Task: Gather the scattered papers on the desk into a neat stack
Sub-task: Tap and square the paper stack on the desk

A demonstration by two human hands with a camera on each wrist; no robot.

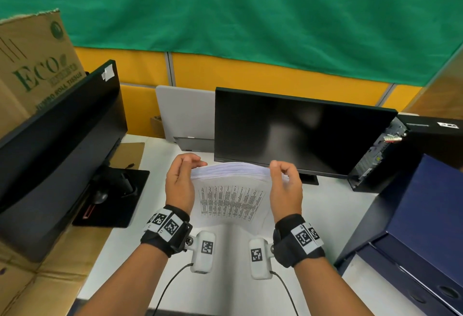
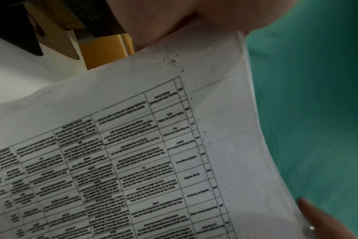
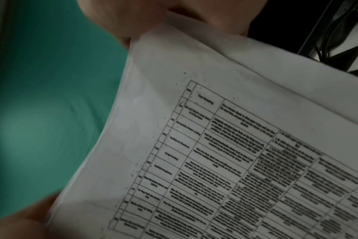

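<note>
Both hands grip the paper stack [image 1: 230, 190] upright above the tabletop [image 1: 225, 253]: left hand [image 1: 181, 183] and right hand [image 1: 285, 185] curled round its side edges.

Overall light: the head view is bright and even, lit from above; colours on the green cloth [image 1: 250, 15] and yellow partition [image 1: 250, 75] are full.
Glare: a soft pale reflection sits on the dark centre monitor [image 1: 295, 130]; the white tabletop [image 1: 225, 253] is close to washed out.
Shadows: faint and soft-edged beneath the papers [image 1: 230, 198] and wrists.
Distortion: wide-angle bending curves the left monitor [image 1: 62, 125] and the blue box [image 1: 421, 215] at the frame edges.
Wrist views: dimmer and greyer, with the sheet in shade.
Blur: printed table text [image 2: 133, 169] is smeared and unreadable; skin near both lenses [image 3: 143, 16] is out of focus.
</note>
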